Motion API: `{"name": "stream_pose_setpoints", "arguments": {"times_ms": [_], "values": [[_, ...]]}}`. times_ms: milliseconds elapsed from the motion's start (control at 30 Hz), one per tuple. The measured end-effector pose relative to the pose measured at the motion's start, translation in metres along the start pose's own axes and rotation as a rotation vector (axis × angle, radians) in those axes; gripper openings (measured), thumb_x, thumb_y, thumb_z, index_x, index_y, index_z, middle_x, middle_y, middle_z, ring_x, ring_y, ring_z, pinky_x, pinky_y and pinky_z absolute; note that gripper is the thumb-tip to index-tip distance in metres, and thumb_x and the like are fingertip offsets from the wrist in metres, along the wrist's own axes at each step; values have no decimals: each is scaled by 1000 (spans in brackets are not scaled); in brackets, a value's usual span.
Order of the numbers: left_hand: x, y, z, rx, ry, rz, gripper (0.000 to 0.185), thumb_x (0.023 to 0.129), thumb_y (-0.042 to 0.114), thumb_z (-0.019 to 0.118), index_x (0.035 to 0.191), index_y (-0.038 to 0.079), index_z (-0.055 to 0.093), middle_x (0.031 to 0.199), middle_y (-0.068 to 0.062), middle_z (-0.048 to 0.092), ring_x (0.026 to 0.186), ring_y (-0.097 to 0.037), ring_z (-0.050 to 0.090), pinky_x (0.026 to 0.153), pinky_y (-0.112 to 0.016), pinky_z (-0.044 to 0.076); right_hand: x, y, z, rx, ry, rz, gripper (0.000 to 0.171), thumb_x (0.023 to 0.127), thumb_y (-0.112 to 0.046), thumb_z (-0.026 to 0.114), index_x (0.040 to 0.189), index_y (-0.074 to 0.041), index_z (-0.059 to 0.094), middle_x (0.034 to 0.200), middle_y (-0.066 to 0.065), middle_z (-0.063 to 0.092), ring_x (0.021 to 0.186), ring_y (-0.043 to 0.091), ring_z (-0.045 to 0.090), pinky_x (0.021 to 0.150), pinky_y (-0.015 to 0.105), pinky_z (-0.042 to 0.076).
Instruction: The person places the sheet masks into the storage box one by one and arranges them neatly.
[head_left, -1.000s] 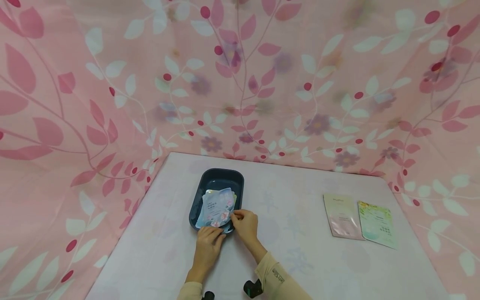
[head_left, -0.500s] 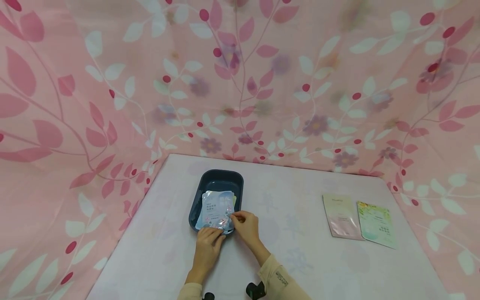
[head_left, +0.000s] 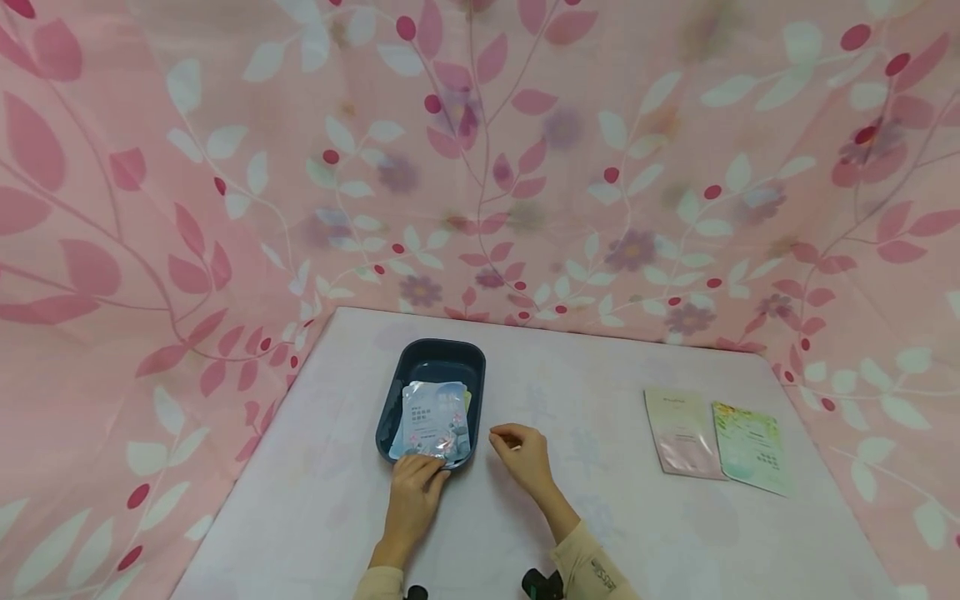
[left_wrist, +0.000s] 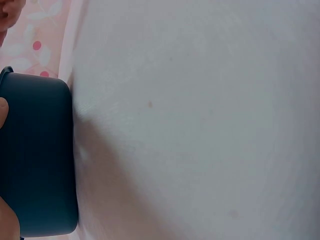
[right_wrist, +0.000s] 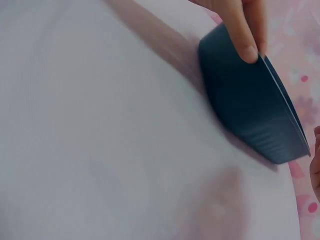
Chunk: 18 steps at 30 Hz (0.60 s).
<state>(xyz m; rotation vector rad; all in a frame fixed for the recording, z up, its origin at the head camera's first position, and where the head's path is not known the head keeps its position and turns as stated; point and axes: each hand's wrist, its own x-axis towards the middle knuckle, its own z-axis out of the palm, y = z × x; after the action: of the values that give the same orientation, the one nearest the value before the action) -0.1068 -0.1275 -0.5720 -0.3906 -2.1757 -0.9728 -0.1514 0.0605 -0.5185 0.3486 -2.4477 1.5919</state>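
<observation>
A dark blue tray [head_left: 442,350] lies on the table with several overlapping flat sachets in it, which look like sheet mask packets. The uppermost, a pale blue sachet [head_left: 435,412] with a floral print, lies flat. My left hand [head_left: 414,492] grips the tray's near rim; in the right wrist view its thumb [right_wrist: 247,52] presses on the outer wall. To the right of the tray, my right hand [head_left: 527,460] is apart from it, fingers loosely bent and nothing held. The left wrist view shows the tray's side and only bits of the fingers.
On the right of the white-covered table [head_left: 600,533] lie a beige and pink sachet [head_left: 684,433] and a green floral sachet [head_left: 752,447], side by side. Pink patterned cloth [head_left: 480,167] hangs behind and along both sides.
The blue floral sachet has turned and settled flat on the pile. My right hand has let go of it and moved right, off the tray. The left hand stays on the rim.
</observation>
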Motion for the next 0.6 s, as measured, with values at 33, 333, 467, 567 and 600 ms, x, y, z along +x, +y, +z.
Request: {"name": "stream_pose_setpoints", "arguments": {"times_ms": [33,333,467,567,600], "values": [[0,0,0,2,1,1,25,60,-5,83,82,-2,72,79,-4,68,76,-19,59,78,-33,40,0,1,-4,-1,3,2,8,81,0,68,88,5,71,78,11,70,66,17,63,62,24,52],[1,3,-1,5,-21,-33,23,63,-5,82,84,-2,72,80,-4,68,79,-19,59,81,-33,39,-2,5,-32,-15,32,23,8,83,-2,68,88,2,72,81,11,71,67,16,64,61,23,52],[0,3,-1,6,-20,-24,24,62,-5,82,84,-2,72,80,-4,68,79,-19,59,81,-32,39,-3,5,-44,-14,32,54,8,83,-3,68,88,2,72,82,11,71,69,19,65,63,23,52],[0,2,-1,5,-19,-21,25,62,-5,82,84,-2,73,80,-3,68,79,-19,58,81,-32,39,-2,6,-53,-18,43,62,9,83,-3,68,89,3,72,83,12,71,70,21,65,63,25,53],[0,2,0,5,-18,-20,25,62,-5,82,84,-2,73,80,-3,68,78,-18,58,81,-32,39,-2,7,-56,-23,51,59,9,83,-3,68,89,2,72,83,12,71,70,21,66,63,25,53]]}}
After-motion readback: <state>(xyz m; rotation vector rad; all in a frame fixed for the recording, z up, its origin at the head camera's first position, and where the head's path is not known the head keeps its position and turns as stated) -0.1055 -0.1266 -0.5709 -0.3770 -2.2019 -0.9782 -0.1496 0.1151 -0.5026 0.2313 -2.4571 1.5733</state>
